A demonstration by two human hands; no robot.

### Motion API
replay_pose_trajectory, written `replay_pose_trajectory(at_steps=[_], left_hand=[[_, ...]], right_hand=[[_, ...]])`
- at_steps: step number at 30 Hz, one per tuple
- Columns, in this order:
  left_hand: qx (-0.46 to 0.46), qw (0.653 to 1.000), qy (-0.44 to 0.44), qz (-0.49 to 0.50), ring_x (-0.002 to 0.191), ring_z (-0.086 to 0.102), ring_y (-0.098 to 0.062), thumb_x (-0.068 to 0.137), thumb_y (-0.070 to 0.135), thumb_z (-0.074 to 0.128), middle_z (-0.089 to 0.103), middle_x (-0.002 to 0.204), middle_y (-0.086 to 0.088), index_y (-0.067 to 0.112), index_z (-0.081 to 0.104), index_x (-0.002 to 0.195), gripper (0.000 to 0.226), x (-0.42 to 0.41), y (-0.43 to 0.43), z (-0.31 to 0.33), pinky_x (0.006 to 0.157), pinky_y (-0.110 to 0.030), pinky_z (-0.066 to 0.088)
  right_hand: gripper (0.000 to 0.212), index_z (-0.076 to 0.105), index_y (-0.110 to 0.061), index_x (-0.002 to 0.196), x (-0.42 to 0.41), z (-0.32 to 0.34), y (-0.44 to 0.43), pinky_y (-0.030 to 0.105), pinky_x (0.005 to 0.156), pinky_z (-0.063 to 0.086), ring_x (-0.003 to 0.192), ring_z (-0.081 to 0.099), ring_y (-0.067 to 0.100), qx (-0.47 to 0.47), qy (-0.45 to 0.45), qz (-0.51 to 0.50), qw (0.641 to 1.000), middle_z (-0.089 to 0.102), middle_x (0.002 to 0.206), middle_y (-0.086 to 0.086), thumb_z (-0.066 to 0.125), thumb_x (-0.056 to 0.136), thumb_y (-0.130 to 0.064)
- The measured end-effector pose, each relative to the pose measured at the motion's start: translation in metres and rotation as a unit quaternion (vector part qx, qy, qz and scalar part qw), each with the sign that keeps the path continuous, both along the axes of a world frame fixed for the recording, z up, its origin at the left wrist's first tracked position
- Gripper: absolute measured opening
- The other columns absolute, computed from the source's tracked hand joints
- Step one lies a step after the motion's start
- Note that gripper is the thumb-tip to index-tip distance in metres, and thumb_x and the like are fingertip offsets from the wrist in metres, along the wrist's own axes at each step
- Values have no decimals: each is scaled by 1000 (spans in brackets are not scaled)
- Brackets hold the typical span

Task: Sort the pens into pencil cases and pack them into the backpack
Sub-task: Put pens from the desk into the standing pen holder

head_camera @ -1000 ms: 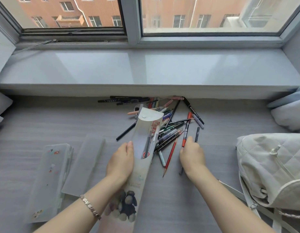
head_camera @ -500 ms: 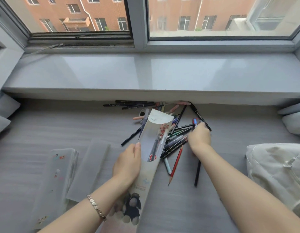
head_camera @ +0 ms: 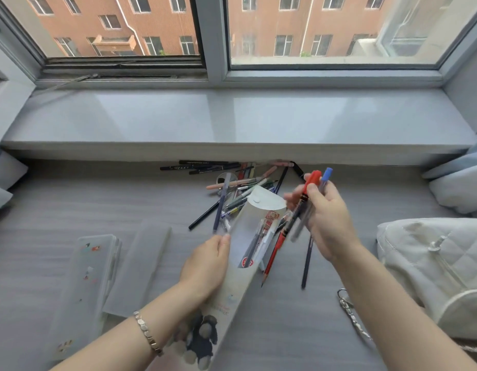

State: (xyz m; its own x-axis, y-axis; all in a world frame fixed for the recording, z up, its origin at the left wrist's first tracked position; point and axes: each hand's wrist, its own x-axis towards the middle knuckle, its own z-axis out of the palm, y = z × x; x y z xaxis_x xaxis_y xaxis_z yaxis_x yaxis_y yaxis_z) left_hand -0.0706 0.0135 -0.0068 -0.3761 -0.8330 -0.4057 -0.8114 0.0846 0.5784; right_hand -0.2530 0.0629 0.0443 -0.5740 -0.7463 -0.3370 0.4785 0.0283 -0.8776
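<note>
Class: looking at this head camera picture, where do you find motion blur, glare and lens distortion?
Head view: the right hand and its pens are smeared by motion; daylight glares pale off the windowsill; the wide lens bows the window frame and sill edges; the left hand looks sharper.

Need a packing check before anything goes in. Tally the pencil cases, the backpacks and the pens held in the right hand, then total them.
Pencil cases: 3 (held case in the left hand, stickered case, frosted case)
Backpack: 1
Pens in the right hand: 2 (red-capped pen, blue-capped pen)
Total: 6
</note>
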Motion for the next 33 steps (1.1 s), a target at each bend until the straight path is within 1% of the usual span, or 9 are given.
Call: replay_pose_trajectory(at_steps=[6,9,13,17,18,22,25,28,33], left_hand=[[-3,998,54,-28,94,57,-35,97,42,28,64,92,-15,19,43,68,40,-12,19,10,80,-39,45],[-9,998,50,-30,89,57,-32,97,42,29,59,80,-7,20,37,63,41,-11,23,12,77,-38,44],[-1,999,44,-7,91,57,-32,97,42,28,64,90,-10,21,40,66,40,-5,25,8,79,-38,44],[16,999,45,-5,94,58,-32,97,42,27,65,95,-12,23,43,67,39,-5,22,1,81,-38,45],[19,999,49,9,95,58,-33,98,40,27,65,95,-13,22,42,66,39,-3,20,-1,80,-37,43],[-1,994,62,91,91,55,-37,99,38,25,61,90,-20,20,36,62,42,8,-3,-5,70,-36,35],[-41,988,48,142,81,50,-31,99,38,23,55,81,-11,17,43,71,40,20,-26,-3,70,-33,33],[-62,983,44,166,76,46,-30,99,38,23,49,71,-6,17,36,63,43,30,-45,-4,67,-34,33],[-59,980,32,187,75,47,-31,99,38,23,48,66,-2,17,36,63,44,37,-59,-9,66,-33,32]], right_hand=[[42,38,-33,119,47,-23,9,31,83,56,77,67,12,-41,48,32,998,57,85,1,38,95,3],[35,57,-24,100,54,-35,21,26,89,53,85,64,3,12,175,99,980,60,90,0,51,86,8],[12,68,-5,93,50,-51,29,5,87,39,99,50,-11,54,504,148,849,59,102,-5,60,84,-7],[39,65,-7,106,44,-62,29,41,93,49,108,58,29,84,674,262,685,67,112,5,47,84,-33],[42,66,-9,105,42,-62,24,43,95,48,109,58,30,71,679,268,680,68,111,4,45,83,-36],[17,68,-5,94,29,-52,-6,17,82,42,91,60,21,31,587,169,791,68,91,9,55,85,-12],[24,67,-4,101,15,-59,-44,23,74,41,92,58,27,142,585,153,784,62,98,10,50,86,4],[37,59,-8,117,13,-72,-81,37,81,48,110,50,29,217,648,286,672,54,118,10,45,86,4],[39,45,-8,125,31,-83,-110,38,79,45,116,46,31,245,748,453,419,47,128,12,52,87,-6]])
